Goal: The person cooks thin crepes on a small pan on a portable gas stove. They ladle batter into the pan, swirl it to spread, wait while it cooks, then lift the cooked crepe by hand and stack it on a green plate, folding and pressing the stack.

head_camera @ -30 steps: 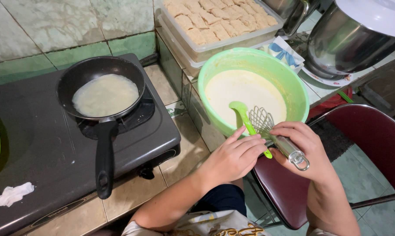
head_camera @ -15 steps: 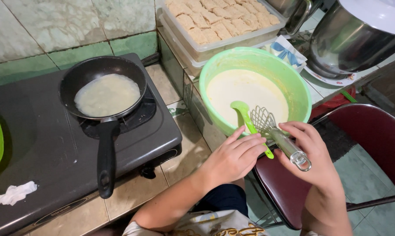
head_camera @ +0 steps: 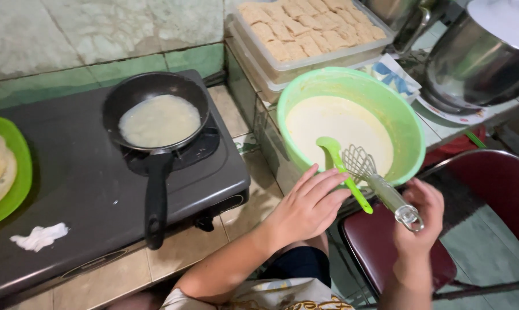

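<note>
A light green bowl (head_camera: 351,74) of pale batter (head_camera: 334,123) stands on a dark red chair (head_camera: 380,247). A green ladle (head_camera: 331,149) and a metal whisk (head_camera: 358,162) lean in it, handles towards me. My left hand (head_camera: 308,206) lies flat at the bowl's near rim, fingers spread and touching the ladle's handle. My right hand (head_camera: 420,224) grips the end of the whisk's handle. To the left, a black frying pan (head_camera: 156,109) with a thin round layer of batter sits on a dark stove (head_camera: 70,189).
A green plate (head_camera: 15,172) with flat cooked rounds sits at the stove's left edge, a crumpled white tissue (head_camera: 40,236) near its front. Behind the bowl are a clear container (head_camera: 311,28) of tan pieces and a large metal pot (head_camera: 483,57).
My right hand has slid down towards the end of the whisk's handle. The view has shifted so more of the green plate shows. My left hand stays at the bowl's rim.
</note>
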